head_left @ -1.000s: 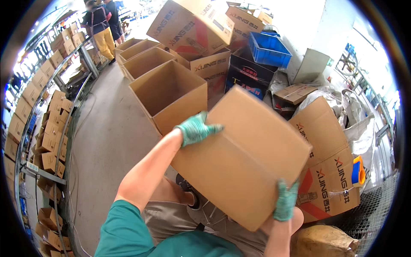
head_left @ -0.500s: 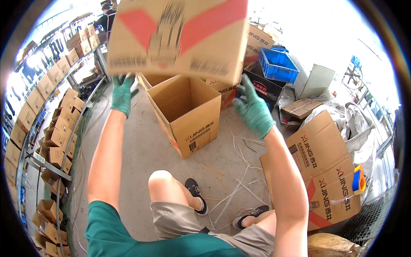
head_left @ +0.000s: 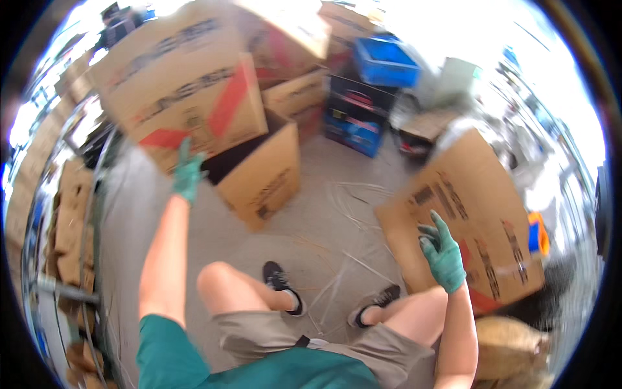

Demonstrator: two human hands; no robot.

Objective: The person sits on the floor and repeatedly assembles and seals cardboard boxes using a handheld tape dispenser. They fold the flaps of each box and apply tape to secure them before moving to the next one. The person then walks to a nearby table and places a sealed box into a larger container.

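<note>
Right grip (head_left: 444,257) hangs wide and empty, folded carton (head_left: 476,188) just beyond; here's the left grip (head_left: 188,174), fingers spread too, at the lower edge of the big red-striped carton (head_left: 188,84), contact unclear, open box (head_left: 265,185) to its right, blue crate (head_left: 387,63) farther off.

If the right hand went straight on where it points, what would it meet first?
Likely the large brown cardboard sheet beyond the right hand, though this view leaves depth unclear.

I see room to reach over the floor (head_left: 317,207) between the open box (head_left: 265,185) and the folded cardboard (head_left: 479,188); a tilted carton (head_left: 178,91) blocks the left hand (head_left: 188,175) ahead.
</note>
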